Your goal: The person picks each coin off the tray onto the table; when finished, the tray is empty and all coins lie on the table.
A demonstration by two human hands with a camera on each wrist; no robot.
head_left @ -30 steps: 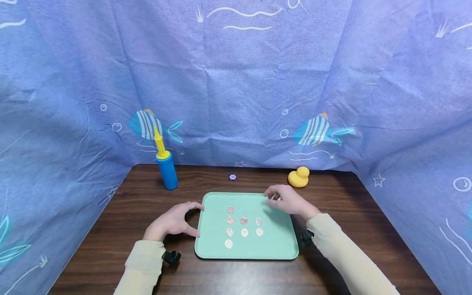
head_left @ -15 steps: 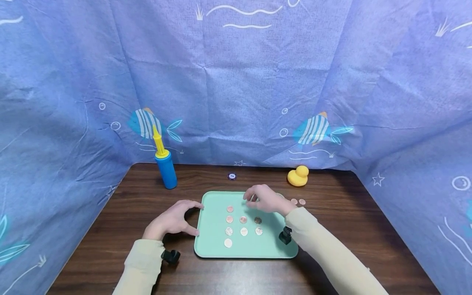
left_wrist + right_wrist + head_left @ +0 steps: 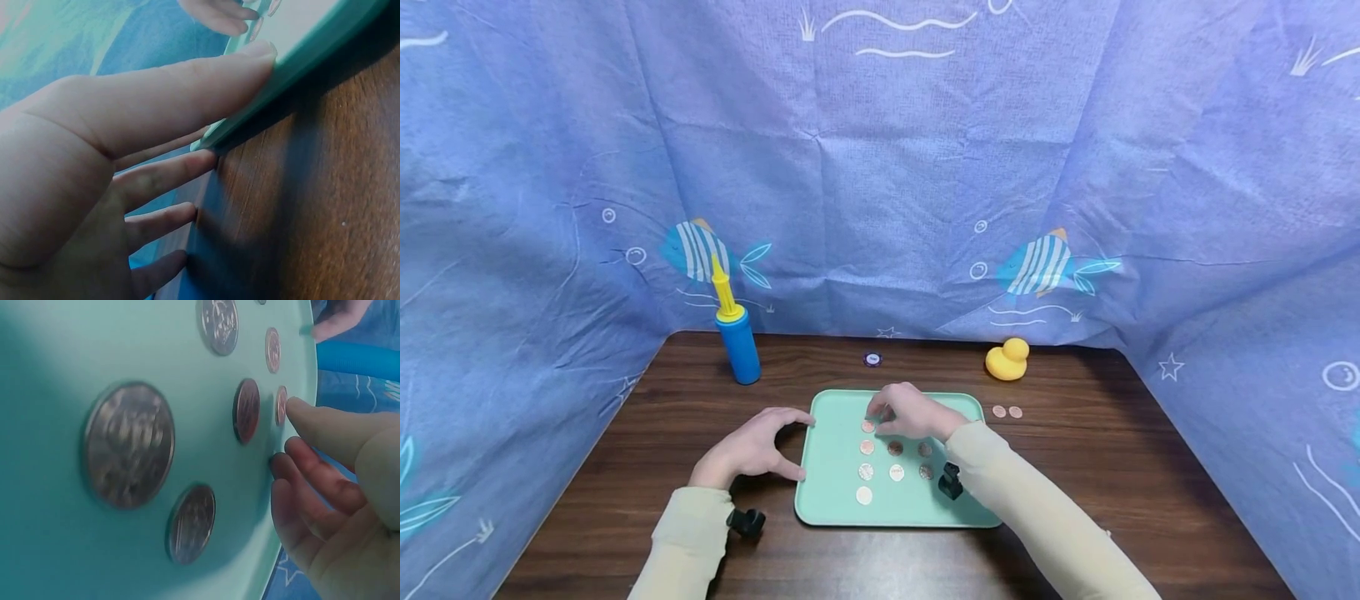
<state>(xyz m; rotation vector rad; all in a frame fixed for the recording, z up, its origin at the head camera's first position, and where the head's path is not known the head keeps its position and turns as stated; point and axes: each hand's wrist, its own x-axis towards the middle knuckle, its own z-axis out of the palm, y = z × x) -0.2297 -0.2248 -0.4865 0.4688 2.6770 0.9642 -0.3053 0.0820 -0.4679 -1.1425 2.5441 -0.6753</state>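
A mint-green tray [image 3: 955, 508] holds several copper and silver coins laid out in rows. My left hand [image 3: 752, 448] spans the tray's left edge, its thumb at the rim in the left wrist view and its fingers spread. My right hand [image 3: 910, 412] is over the back of the tray, thumb and fingers bent around the rearmost copper coin [image 3: 868, 426]. In the right wrist view the thumb tip is right at that coin [image 3: 281, 405], which still lies on the tray; firm contact cannot be told. A silver coin [image 3: 130, 445] lies nearer that camera.
Two copper coins [image 3: 1007, 412] lie on the dark wooden table [image 3: 820, 575] right of the tray. Behind stand a blue and yellow hand pump [image 3: 739, 342], a poker chip [image 3: 872, 359] and a yellow rubber duck [image 3: 1007, 360]. A blue curtain [image 3: 880, 208] hangs behind the table.
My right hand has moved left across the tray from its back right corner to the rearmost copper coin, uncovering the two coins on the table. My left hand has stayed put.
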